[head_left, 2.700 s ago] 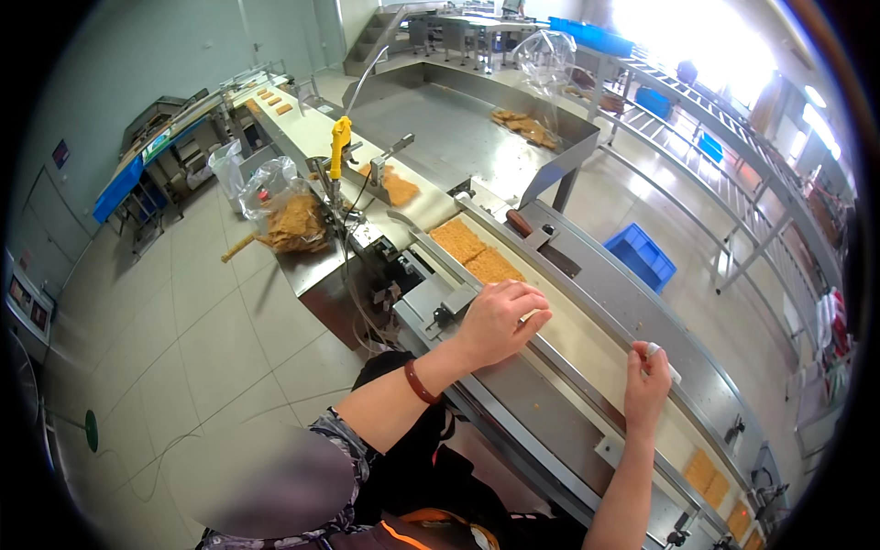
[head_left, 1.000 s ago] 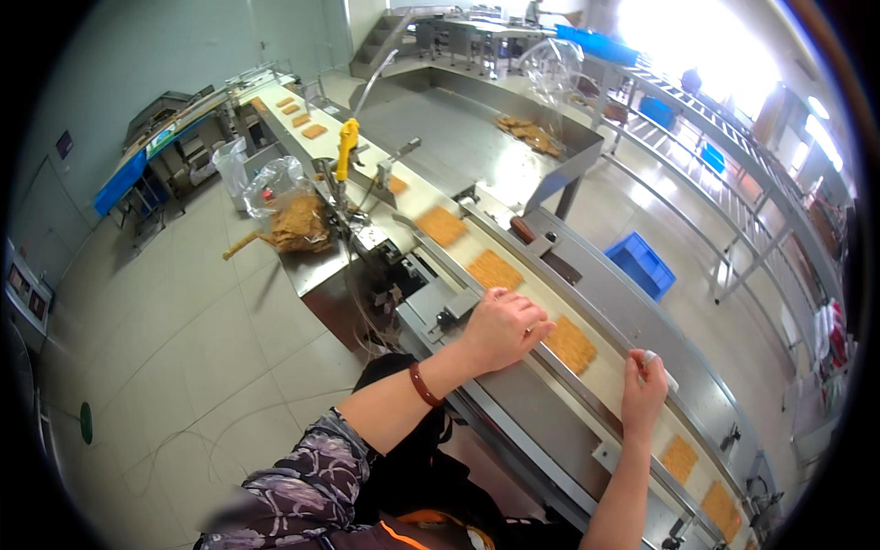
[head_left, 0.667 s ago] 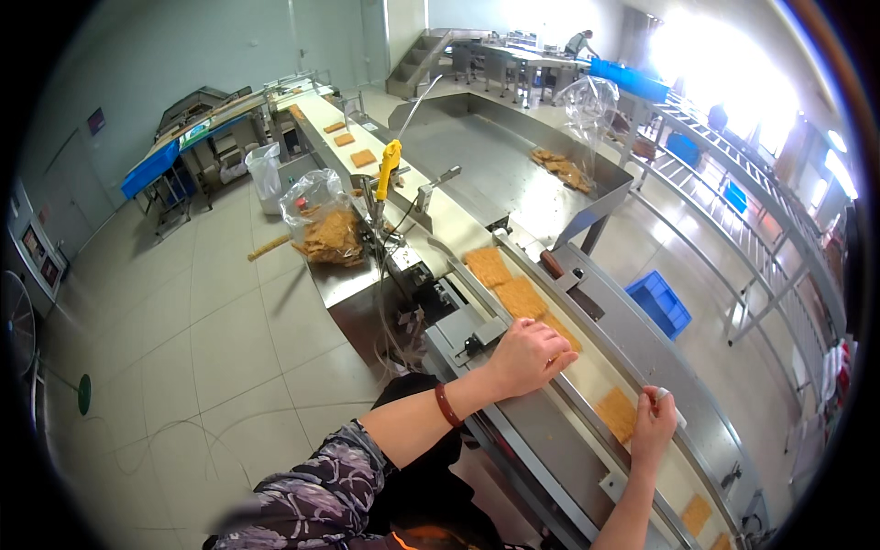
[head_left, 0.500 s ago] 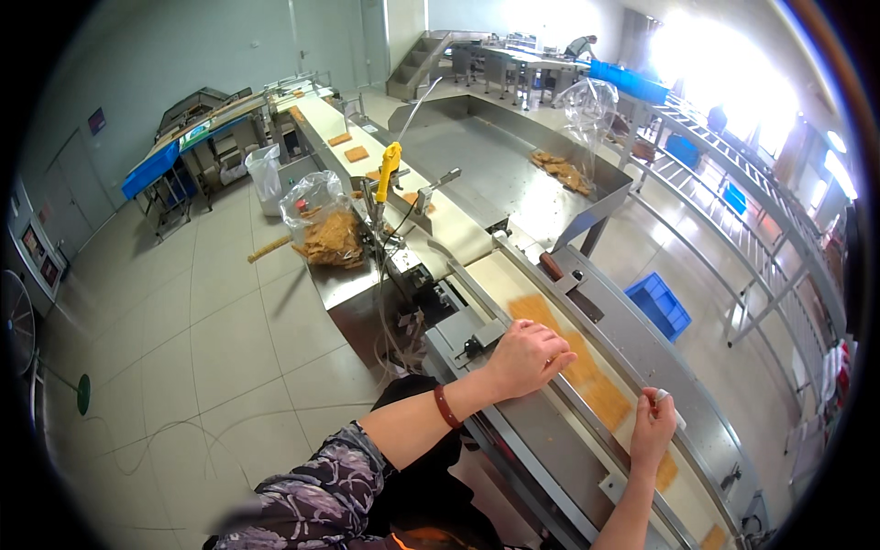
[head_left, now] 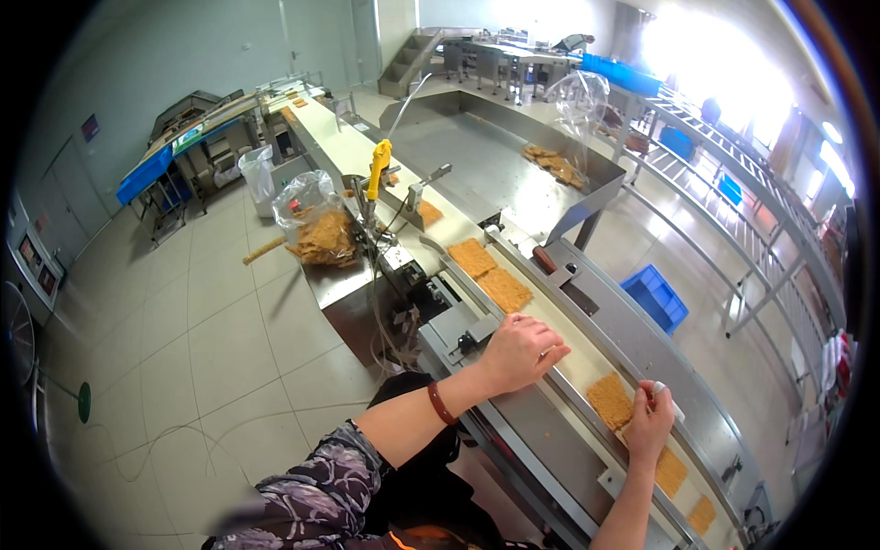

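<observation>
Left hand (head_left: 519, 350) rests loosely curled on the conveyor's near edge (head_left: 513, 431); right hand (head_left: 649, 423) pinches a small white object beside a brittle-looking wafer (head_left: 610, 401), best lifted flat by its edges.

The conveyor frame (head_left: 632, 344) is brushed, dull-shining metal; the square cakes (head_left: 610, 401) look rough and crumbly; the bag (head_left: 316, 225) is clear, glossy plastic film.

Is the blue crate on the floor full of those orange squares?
No, the blue crate on the floor beside the conveyor looks empty inside.
</observation>
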Tool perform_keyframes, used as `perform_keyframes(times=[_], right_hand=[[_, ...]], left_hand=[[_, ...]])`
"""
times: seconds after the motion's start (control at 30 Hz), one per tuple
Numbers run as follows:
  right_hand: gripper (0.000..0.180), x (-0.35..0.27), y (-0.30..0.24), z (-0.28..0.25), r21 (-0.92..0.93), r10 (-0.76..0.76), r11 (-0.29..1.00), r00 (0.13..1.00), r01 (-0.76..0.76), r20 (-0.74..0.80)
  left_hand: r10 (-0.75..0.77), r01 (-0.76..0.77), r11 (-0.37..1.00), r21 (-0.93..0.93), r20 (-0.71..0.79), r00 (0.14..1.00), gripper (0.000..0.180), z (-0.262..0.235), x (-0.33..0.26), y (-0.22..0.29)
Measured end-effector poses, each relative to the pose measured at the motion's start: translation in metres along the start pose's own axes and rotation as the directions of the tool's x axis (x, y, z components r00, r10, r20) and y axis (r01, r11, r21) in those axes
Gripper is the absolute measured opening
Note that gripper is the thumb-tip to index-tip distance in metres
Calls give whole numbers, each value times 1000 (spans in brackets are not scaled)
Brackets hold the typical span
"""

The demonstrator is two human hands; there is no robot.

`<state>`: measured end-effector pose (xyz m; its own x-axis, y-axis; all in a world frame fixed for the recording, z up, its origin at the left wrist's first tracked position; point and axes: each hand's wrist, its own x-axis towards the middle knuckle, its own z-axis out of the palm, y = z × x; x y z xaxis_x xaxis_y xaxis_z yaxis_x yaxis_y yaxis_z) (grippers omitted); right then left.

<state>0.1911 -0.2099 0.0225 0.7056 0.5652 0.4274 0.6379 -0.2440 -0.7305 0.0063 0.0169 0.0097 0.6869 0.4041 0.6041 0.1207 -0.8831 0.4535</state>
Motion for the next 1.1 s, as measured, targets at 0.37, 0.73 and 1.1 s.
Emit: perform_keyframes(times=[0.37, 0.73, 1.1], right_hand=[[8, 0, 1, -1, -26, -5, 1000, 1000, 6, 1], [9, 1, 1, 2, 1, -24, 1000, 1000, 24, -5], [16, 0, -3, 7, -269, -109, 953, 987, 136, 114]], left_hand=[[6, -6, 1000, 6, -1, 1000, 27, 3, 0, -2], [-216, 213, 839, 501, -53, 975, 46, -3, 10, -36], [-192, 171, 981, 86, 409, 892, 43, 32, 26, 35]])
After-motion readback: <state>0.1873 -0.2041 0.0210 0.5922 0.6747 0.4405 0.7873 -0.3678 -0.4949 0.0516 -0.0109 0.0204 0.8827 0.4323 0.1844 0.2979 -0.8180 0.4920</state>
